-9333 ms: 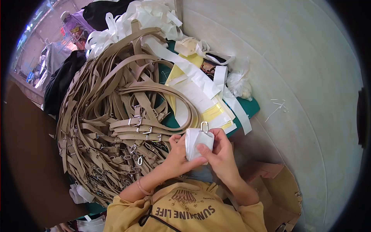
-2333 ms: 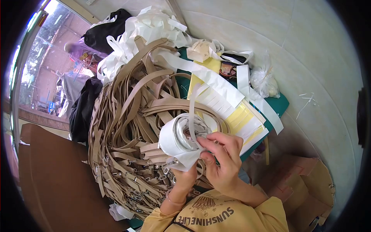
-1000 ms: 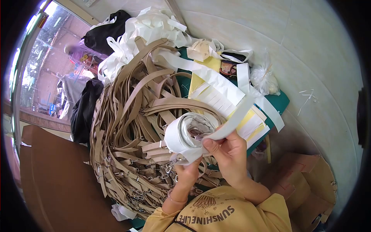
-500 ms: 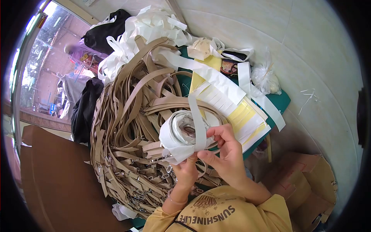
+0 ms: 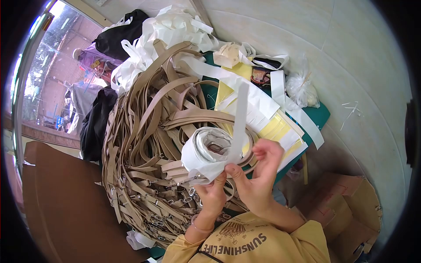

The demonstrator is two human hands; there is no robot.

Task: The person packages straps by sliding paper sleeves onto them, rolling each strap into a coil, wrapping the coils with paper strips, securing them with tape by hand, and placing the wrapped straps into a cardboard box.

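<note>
Some of left hand (image 5: 212, 195) seemingly behind roll (image 5: 191, 155).

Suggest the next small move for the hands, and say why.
Perhaps the right hand should fold the raised strip down onto the roll: the strip's upper end stands free, while the left hand holds the roll's near side.
</note>
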